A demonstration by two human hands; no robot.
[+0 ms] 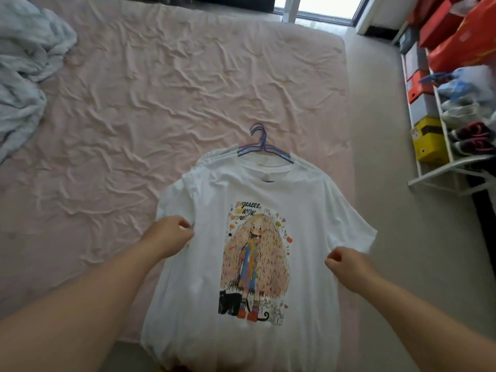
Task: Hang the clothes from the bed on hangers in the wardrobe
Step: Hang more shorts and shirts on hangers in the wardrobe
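Observation:
A white T-shirt [300,200] with a colourful print of a long-haired girl lies face up on the pink bed [161,103], near its right edge. Blue wire hangers [261,146] stick out past its collar, on top of more white garments underneath. My left hand [171,237] pinches the shirt's fabric by the left sleeve. At the right side, under the other sleeve, my right hand [346,264] is closed on the cloth. The shirt's hem hangs over the bed's near edge.
A crumpled pale blue blanket [24,76] lies at the bed's far left. Right of the bed is beige floor [389,183], then a white shoe rack [440,146] with shoeboxes and shoes. A window [322,6] is at the far end.

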